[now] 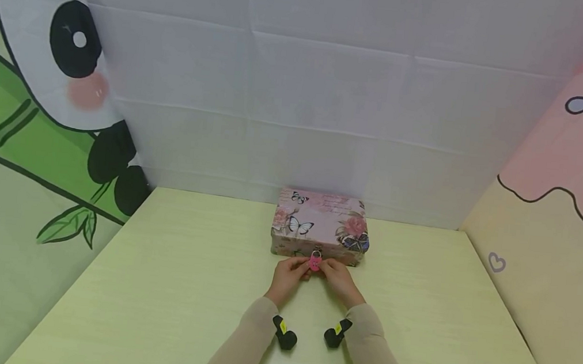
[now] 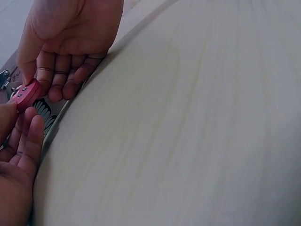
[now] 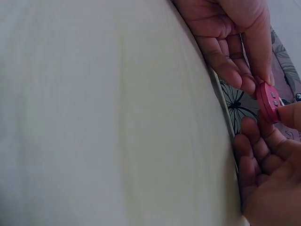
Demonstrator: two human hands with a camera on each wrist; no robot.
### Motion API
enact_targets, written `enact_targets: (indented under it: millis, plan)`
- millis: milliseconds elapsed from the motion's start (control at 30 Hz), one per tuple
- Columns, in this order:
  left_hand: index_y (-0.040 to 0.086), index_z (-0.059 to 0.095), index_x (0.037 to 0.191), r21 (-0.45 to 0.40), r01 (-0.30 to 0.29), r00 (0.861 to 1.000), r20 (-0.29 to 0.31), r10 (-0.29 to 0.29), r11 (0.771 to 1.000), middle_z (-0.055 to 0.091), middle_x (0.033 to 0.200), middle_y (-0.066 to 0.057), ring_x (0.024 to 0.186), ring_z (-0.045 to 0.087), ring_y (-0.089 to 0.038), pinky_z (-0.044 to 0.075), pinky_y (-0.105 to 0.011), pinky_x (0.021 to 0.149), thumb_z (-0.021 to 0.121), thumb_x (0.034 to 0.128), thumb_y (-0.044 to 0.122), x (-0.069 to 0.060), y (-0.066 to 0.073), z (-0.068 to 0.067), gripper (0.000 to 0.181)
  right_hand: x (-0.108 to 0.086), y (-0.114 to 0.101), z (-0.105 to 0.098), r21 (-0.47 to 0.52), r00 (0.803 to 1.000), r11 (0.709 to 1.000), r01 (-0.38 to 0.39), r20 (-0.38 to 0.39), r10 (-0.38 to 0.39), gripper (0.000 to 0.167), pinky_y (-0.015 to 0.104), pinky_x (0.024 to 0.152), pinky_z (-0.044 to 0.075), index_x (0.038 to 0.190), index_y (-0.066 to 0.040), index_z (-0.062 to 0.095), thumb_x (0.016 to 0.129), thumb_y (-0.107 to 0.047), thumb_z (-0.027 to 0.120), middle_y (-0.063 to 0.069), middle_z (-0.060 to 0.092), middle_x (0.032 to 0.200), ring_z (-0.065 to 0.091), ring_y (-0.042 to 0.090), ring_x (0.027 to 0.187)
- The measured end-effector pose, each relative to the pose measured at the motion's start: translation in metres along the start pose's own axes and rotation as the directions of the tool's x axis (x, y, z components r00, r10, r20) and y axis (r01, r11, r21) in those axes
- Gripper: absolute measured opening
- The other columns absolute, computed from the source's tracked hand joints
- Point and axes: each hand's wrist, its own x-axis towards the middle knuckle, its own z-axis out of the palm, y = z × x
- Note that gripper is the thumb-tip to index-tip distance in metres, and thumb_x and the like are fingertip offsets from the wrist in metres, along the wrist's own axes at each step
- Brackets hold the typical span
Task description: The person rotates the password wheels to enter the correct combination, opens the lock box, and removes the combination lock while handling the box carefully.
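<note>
Grip of left hand [image 1: 285, 278] and right hand [image 1: 342, 283] pinched pink padlock [image 1: 315, 263] from opposite sides, neither nearer. I saw it at front of box [image 1: 322, 216], between hands, long axis pointing boxward.

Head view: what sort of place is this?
Probably a staged tabletop booth rather than an ordinary room: a pale table boxed in by a plain, creased white backdrop and cartoon-printed side panels. What lies beyond them isn't visible.
</note>
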Motion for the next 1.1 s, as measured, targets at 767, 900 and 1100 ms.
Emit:
enact_targets:
  millis: [767, 900, 1100]
  plan:
    - [-0.02, 0.064, 0.108, 0.036, -0.012, 1.0, 0.013, 0.012, 0.999, 0.068, 0.092, -0.032, 0.078, 0.069, -0.031, 0.062, -0.039, 0.072, 0.059, 0.0967, -0.006, -0.01, 0.019, 0.0, 0.019, -0.002, -0.001, 0.0, 0.189, 0.998, 0.981, -0.053, -0.009, 0.056, 0.025, 0.027, 0.073, 0.047, 0.106, 0.012, 0.063, 0.1, -0.008, 0.05, 0.01, 0.064, 0.092, 0.057, 0.017, 0.084]
    - [-0.018, 0.065, 0.108, 0.029, -0.001, 1.0, 0.002, 0.0, 1.0, 0.069, 0.091, -0.028, 0.075, 0.069, -0.022, 0.061, -0.03, 0.069, 0.06, 0.0971, -0.003, -0.001, 0.0, 0.0, 0.02, -0.002, 0.0, 0.0, 0.223, 0.998, 0.973, -0.061, 0.006, 0.061, 0.017, 0.026, 0.07, 0.043, 0.098, 0.009, 0.063, 0.096, -0.006, 0.055, 0.005, 0.061, 0.085, 0.053, 0.015, 0.078]
    - [-0.015, 0.067, 0.109, 0.032, 0.005, 1.0, -0.012, -0.005, 0.999, 0.071, 0.088, -0.019, 0.07, 0.065, -0.009, 0.059, -0.022, 0.066, 0.062, 0.097, 0.0, 0.002, -0.006, 0.0, 0.02, -0.001, 0.0, 0.001, 0.241, 0.998, 0.968, -0.065, 0.012, 0.064, 0.014, 0.027, 0.069, 0.043, 0.095, 0.008, 0.064, 0.095, -0.004, 0.057, 0.001, 0.059, 0.081, 0.052, 0.015, 0.077]
